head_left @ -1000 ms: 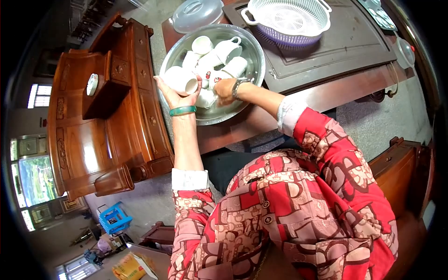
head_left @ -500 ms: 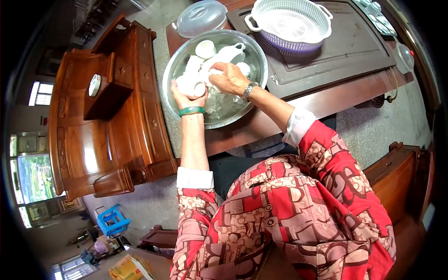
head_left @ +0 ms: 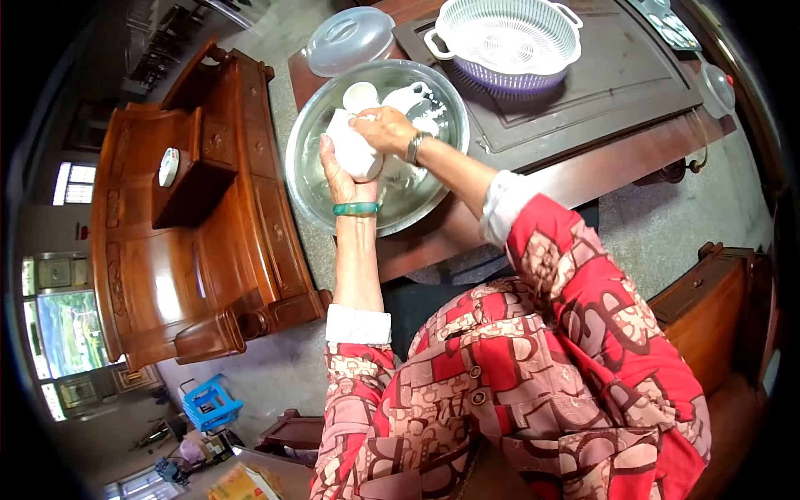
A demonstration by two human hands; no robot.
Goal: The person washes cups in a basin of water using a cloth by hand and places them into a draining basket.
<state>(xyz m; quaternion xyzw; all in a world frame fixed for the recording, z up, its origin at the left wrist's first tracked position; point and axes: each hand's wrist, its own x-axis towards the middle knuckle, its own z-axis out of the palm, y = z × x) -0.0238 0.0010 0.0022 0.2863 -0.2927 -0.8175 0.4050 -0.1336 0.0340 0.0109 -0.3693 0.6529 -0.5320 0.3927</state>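
Over a metal basin (head_left: 417, 196) of water, my left hand (head_left: 339, 177) is wrapped round a white porcelain vessel (head_left: 357, 158), holding it tilted. A green bangle circles that wrist. My right hand (head_left: 387, 130) presses curled fingers against the upper side of the vessel; whether a cloth or sponge is in them I cannot make out. Behind the hands, inside the basin, are a round white cup (head_left: 361, 97) and a white piece with a loop handle (head_left: 407, 98). White suds or glare partly hide other white pieces at the right.
A white colander (head_left: 510, 37) nested in a purple basket (head_left: 508, 79) stands on the dark tray (head_left: 575, 117) right of the basin. A clear lid (head_left: 350, 40) lies behind the basin. A wooden bench (head_left: 179, 267) stands to the left.
My left hand has turned the white vessel so its round opening no longer faces me. My right hand has shifted slightly left and up onto it.
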